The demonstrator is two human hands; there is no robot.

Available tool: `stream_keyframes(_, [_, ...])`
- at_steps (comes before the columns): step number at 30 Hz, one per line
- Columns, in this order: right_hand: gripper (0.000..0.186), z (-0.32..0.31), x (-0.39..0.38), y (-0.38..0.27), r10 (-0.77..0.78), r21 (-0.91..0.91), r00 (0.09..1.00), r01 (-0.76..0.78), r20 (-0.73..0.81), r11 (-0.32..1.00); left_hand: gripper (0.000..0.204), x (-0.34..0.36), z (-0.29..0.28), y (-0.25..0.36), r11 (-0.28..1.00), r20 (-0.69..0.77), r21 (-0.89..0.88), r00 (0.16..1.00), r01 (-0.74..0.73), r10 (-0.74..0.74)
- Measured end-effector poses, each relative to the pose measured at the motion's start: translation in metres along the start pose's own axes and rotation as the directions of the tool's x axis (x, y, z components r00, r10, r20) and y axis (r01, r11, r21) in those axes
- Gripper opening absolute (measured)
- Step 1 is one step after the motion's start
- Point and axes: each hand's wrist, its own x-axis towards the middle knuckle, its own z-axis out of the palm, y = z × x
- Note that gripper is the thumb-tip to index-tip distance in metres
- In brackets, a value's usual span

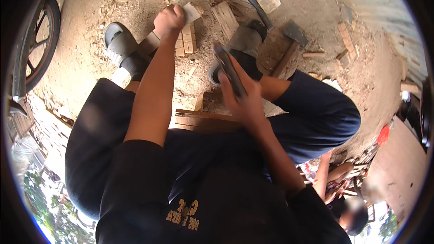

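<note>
My left hand (pixel 170 19) is closed on a greyish wooden board (pixel 193 12), which lies slantwise between my feet. Just under and beside that board is a cluster of small wood blocks (pixel 186 40). My right hand (pixel 242 97) is raised in front of my right shin, its fingers wrapped round a dark, long tool (pixel 229 68). The tool points up and to the left, apart from the board; motion blur and the grip hide its exact kind.
A heavy hammer (pixel 295 35) with a wooden handle lies right of my sandal (pixel 246 38). Nearby is a dark bar-like tool (pixel 257 9). Wood scraps (pixel 224 18) and chips litter the ground. A wheel (pixel 43 40) stands at left; another person (pixel 352 214) sits at lower right.
</note>
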Motion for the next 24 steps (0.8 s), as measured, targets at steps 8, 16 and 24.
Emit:
stream_keyframes(8, [0.044,0.012,0.062,0.009,0.139,-0.081,0.971,-0.126,0.192,0.989,0.044,-0.004,0.02,0.009,0.991,-0.112,-0.092,0.99,-0.093,0.082])
stream_keyframes(16, [0.049,0.022,0.032,-0.006,0.085,-0.095,0.979,-0.068,0.185,0.993,0.046,-0.002,0.009,-0.002,0.985,-0.14,-0.148,0.988,-0.092,0.071])
stream_keyframes(24, [0.048,0.014,-0.002,0.01,-0.043,-0.013,0.996,0.044,0.083,0.999,0.045,-0.009,-0.007,0.0,0.998,-0.004,-0.049,0.999,-0.04,0.04])
